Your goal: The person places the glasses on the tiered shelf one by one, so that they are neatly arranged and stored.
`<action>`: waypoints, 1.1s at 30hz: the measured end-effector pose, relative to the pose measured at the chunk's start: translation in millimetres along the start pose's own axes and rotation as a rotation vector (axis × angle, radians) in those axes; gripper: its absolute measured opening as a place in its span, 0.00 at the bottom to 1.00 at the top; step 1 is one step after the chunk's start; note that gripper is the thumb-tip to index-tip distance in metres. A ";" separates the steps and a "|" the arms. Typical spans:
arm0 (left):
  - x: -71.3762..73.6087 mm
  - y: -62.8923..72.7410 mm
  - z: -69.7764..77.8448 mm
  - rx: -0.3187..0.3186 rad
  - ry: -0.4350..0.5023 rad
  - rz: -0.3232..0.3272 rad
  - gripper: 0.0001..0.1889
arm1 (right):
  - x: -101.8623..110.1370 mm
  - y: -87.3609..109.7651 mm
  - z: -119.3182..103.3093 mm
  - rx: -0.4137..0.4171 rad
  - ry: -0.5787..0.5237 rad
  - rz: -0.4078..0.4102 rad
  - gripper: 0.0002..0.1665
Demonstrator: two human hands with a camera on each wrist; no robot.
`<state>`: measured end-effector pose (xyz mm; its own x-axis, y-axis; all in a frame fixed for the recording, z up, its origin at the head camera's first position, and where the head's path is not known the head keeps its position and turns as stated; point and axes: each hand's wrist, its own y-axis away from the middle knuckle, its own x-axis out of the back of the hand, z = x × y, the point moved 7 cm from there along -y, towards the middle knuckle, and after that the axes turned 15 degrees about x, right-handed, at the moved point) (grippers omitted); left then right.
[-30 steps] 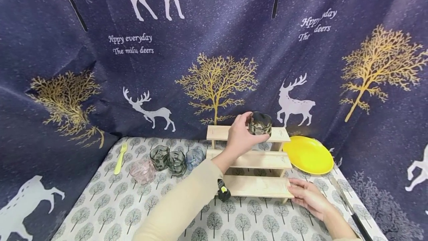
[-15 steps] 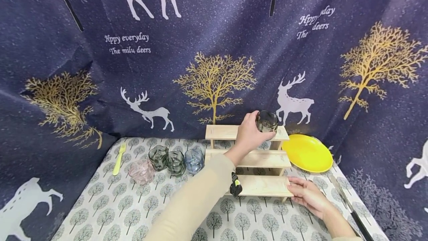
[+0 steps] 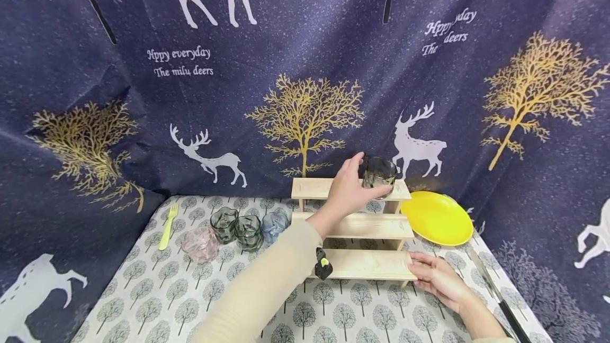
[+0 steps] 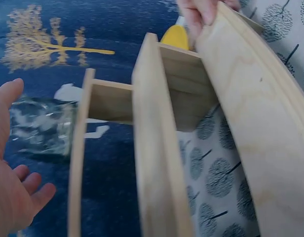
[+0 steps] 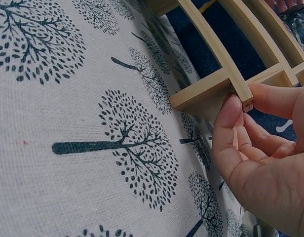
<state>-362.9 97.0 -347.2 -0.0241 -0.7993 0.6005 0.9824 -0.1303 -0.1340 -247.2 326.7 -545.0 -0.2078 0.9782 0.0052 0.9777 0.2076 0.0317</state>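
Left hand (image 3: 347, 190) — tablecloth (image 3: 189, 300) below; backdrop (image 3: 305, 25) behind

Dark glass (image 3: 379, 172) atop wooden rack (image 3: 367, 226), yellow plate (image 3: 437, 218) beside

Navy deer-print backdrop (image 3: 305, 41), gold trees (image 3: 307, 115), tree-patterned tablecloth (image 3: 190, 285)

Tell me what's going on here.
Someone's left hand is spread open beside a dark glass, which sits toward the right end of the top shelf of a three-tier wooden rack. The right hand pinches the right end of the bottom shelf. A pink glass, a blue glass and two green-grey glasses are on the table, left of the rack.
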 end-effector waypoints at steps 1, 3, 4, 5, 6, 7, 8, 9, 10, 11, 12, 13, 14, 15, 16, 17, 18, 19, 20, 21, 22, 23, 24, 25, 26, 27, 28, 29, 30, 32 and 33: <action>6.7 2.1 -0.3 -0.009 0.003 0.008 0.54 | -0.4 -0.3 0.7 -0.002 0.002 -0.001 0.42; 20.4 6.4 -1.5 -0.027 0.007 0.030 0.52 | -0.8 -0.7 1.9 -0.008 0.004 0.002 0.42; 27.5 9.0 -1.7 -0.040 0.007 0.045 0.51 | -0.5 -0.9 1.9 -0.010 0.005 0.003 0.42; 34.4 12.1 -2.5 -0.051 0.010 0.060 0.50 | -0.6 -1.1 1.8 -0.010 0.006 0.002 0.42; 41.2 15.8 -3.7 -0.066 0.011 0.075 0.49 | -0.8 -1.2 1.6 -0.010 0.007 -0.001 0.42; 47.8 20.2 -5.3 -0.080 0.009 0.089 0.48 | -1.0 -1.6 1.7 -0.011 0.007 -0.002 0.42; 54.0 24.9 -7.5 -0.100 0.005 0.104 0.47 | -1.4 -1.9 1.7 -0.011 0.005 -0.003 0.42; 60.2 30.3 -10.1 -0.118 0.005 0.115 0.46 | -1.7 -2.2 1.8 -0.012 0.003 -0.005 0.42; 66.0 36.3 -13.4 -0.131 0.004 0.122 0.46 | -2.0 -2.6 2.0 -0.011 0.001 -0.008 0.42; 71.4 42.1 -17.5 -0.140 0.001 0.128 0.45 | -2.2 -3.0 2.2 -0.011 -0.001 -0.010 0.42; 76.8 48.3 -21.6 -0.148 -0.003 0.132 0.45 | -2.3 -3.3 2.2 -0.011 -0.002 -0.012 0.42; 81.9 54.3 -26.3 -0.156 -0.003 0.137 0.44 | -2.2 -3.6 2.5 -0.011 -0.005 -0.012 0.42; 86.9 60.6 -30.9 -0.161 0.007 0.139 0.43 | -2.1 -3.7 2.2 -0.009 -0.007 -0.015 0.42; 91.4 66.7 -36.2 -0.158 0.018 0.137 0.43 | -1.8 -3.9 2.2 -0.008 -0.009 -0.016 0.42; 95.4 72.4 -41.7 -0.154 0.023 0.141 0.42 | -1.5 -3.7 1.8 -0.007 -0.009 -0.018 0.42; 98.8 77.7 -47.5 -0.152 0.029 0.147 0.41 | -0.9 -3.5 1.5 -0.010 -0.010 -0.013 0.42; 101.8 83.0 -53.2 -0.146 0.043 0.148 0.41 | -0.4 -3.2 1.1 -0.009 -0.010 -0.016 0.42; 103.8 87.6 -58.7 -0.139 0.052 0.151 0.40 | 0.6 -2.7 1.0 -0.012 -0.011 -0.010 0.42; 105.3 92.3 -64.3 -0.130 0.055 0.153 0.40 | 1.3 -2.1 0.5 -0.015 -0.012 -0.007 0.42; 106.5 96.8 -69.7 -0.121 0.050 0.156 0.40 | 2.0 -1.6 0.3 -0.017 -0.015 -0.002 0.42; 107.5 101.3 -74.6 -0.120 0.046 0.163 0.40 | 2.1 -1.2 -0.4 -0.016 -0.014 -0.005 0.42; 108.2 105.8 -79.9 -0.116 0.045 0.163 0.40 | 2.1 -1.0 -0.7 -0.015 -0.017 -0.007 0.42; 109.0 110.6 -85.0 -0.109 0.042 0.164 0.40 | 1.6 -0.9 -1.0 -0.012 -0.020 -0.014 0.42; 109.8 115.3 -90.3 -0.105 0.035 0.167 0.40 | 1.1 -0.9 -1.0 -0.011 -0.026 -0.014 0.42; 110.6 120.1 -95.7 -0.102 0.027 0.173 0.41 | 0.4 -1.1 -1.3 -0.007 -0.029 -0.022 0.42; 111.6 124.9 -101.4 -0.094 0.021 0.178 0.41 | -0.3 -1.4 -1.2 -0.003 -0.032 -0.028 0.42; 112.3 129.5 -108.0 -0.085 0.019 0.180 0.41 | -1.1 -1.6 -1.3 0.001 -0.033 -0.036 0.41; 113.3 134.0 -115.1 -0.065 0.011 0.184 0.41 | -1.5 -2.0 -0.9 0.000 -0.038 -0.036 0.41; 114.4 138.3 -121.5 -0.052 0.004 0.190 0.41 | -1.6 -2.3 -0.5 -0.001 -0.041 -0.036 0.41; 117.0 146.5 -134.8 -0.028 0.001 0.200 0.41 | -1.4 -2.9 -0.1 -0.002 -0.043 -0.034 0.40; 118.5 150.5 -141.6 -0.013 0.000 0.202 0.41 | -1.3 -3.0 -0.2 -0.004 -0.043 -0.033 0.40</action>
<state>-244.1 -100.4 -407.9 0.1732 -0.8101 0.5601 0.9648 0.0253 -0.2617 -249.8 324.7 -544.9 -0.2386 0.9704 -0.0387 0.9702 0.2399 0.0348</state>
